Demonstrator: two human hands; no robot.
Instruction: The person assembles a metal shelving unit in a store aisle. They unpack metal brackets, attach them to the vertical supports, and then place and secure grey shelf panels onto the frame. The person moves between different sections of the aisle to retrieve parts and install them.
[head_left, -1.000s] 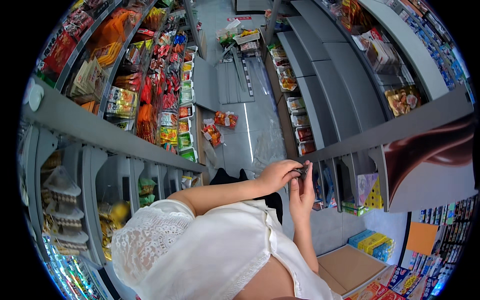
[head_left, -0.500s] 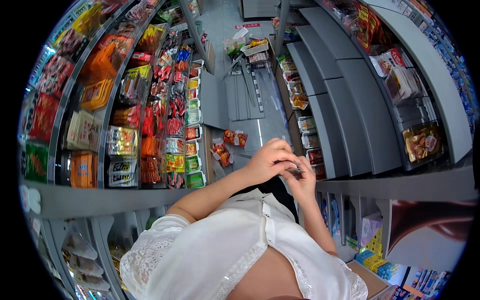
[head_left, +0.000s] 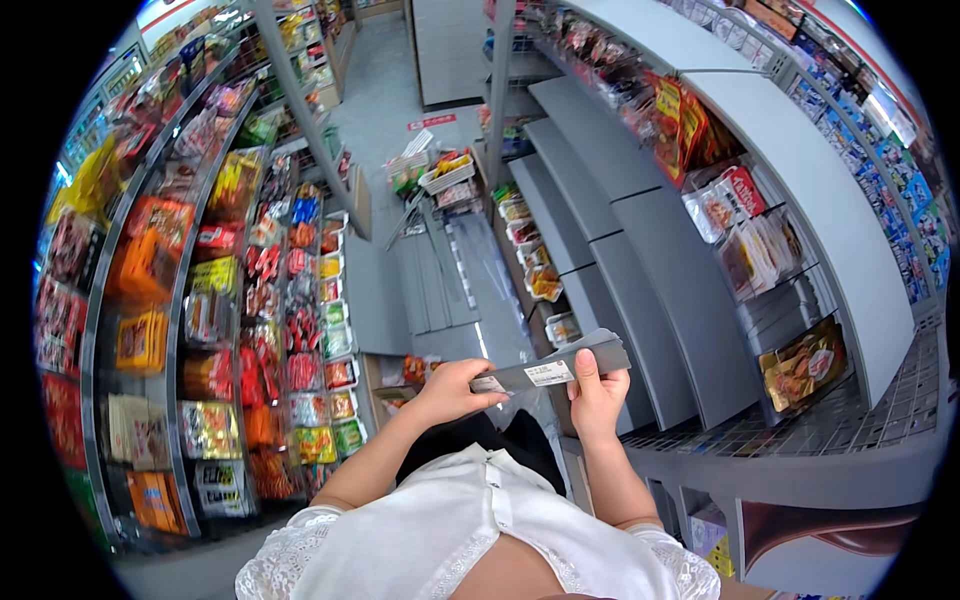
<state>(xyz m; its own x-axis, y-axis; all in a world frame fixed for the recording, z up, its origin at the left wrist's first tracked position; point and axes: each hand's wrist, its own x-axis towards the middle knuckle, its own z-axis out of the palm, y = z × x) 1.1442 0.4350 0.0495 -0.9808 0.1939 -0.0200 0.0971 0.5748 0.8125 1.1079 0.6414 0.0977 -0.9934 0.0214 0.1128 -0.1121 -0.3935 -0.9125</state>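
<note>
Both hands hold a long grey strip (head_left: 606, 352) in front of my waist, with its right end tilted upward. White printed labels sit on its face, one near the middle and a smaller one at the left end. My left hand (head_left: 447, 394) pinches the left end between thumb and fingers. On the other end, my right hand (head_left: 598, 396) has its thumb pressed on the front and its fingers behind, where they are partly hidden. Just beyond the strip, a white tray (head_left: 562, 330) stands on the right-hand lower shelf.
Packed snack racks (head_left: 215, 370) line the left side. Bare grey shelves (head_left: 640, 255) rise at the right, with hanging snack packs (head_left: 765, 240) beyond them. Grey panels and rods (head_left: 425, 275) lie on the aisle floor, near a basket of packets (head_left: 448, 172).
My hands were close together around something small and mostly hidden; now they are apart, with the grey strip stretched between them. The view has shifted, showing more of the right-hand shelves.
</note>
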